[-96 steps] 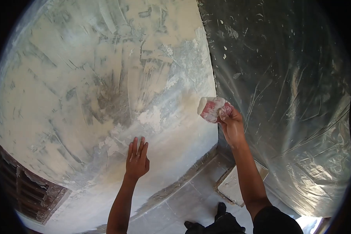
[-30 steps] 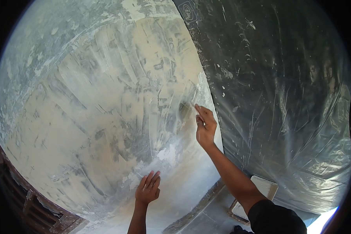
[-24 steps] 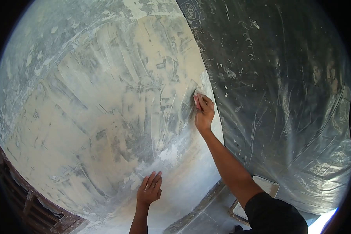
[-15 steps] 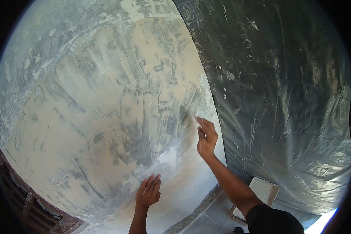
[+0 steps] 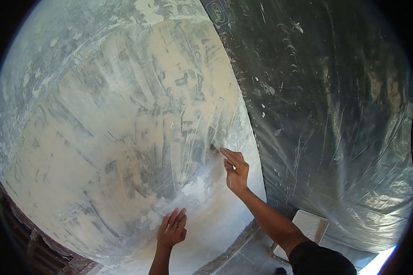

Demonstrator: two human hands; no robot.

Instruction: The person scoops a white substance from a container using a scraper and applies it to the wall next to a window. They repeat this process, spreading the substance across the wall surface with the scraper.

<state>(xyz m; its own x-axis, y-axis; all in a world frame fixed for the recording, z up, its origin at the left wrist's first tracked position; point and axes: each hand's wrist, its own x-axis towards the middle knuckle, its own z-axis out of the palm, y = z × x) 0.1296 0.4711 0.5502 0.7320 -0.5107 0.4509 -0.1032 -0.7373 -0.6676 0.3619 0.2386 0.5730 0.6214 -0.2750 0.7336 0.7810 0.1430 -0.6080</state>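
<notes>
Slatted brown frame: far left, low, along the edge of the plastered wall.
Left hand: fingers straight and slightly spread, laid on the lower wall.
Thin flat tool: at the wall, higher than the left hand, near the wall's right edge.
Right hand: fingers pinched on that tool (nearly edge-on, so little of it shows).
Pale rectangular tray: on the floor, partly behind the right forearm.
Black plastic sheet: far right, creased, flecked white.
</notes>
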